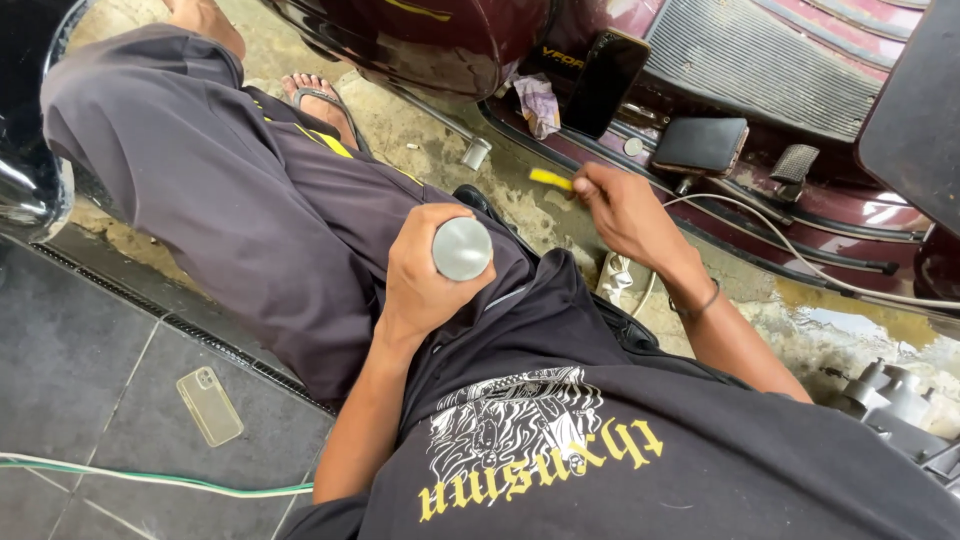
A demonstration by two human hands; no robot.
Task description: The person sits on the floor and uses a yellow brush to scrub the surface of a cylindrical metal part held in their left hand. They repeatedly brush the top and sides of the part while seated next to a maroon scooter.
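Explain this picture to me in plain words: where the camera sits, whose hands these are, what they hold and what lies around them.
There is one picture, taken by a camera worn on a person's head and looking down, so you see that person's own body: a black printed shirt, dark trousers and a foot in a sandal.

The left hand rests on the lap, wrapped around a grey metal cylinder whose round end faces the camera. The right hand reaches forward and pinches a small yellow tool; it is blurred, so its kind is unclear.

In front is the dark red body of a scooter. On its footboard lie a black phone, a black wallet and a crumpled rag. A clear phone case and a green cable lie on the grey floor tiles at the left.
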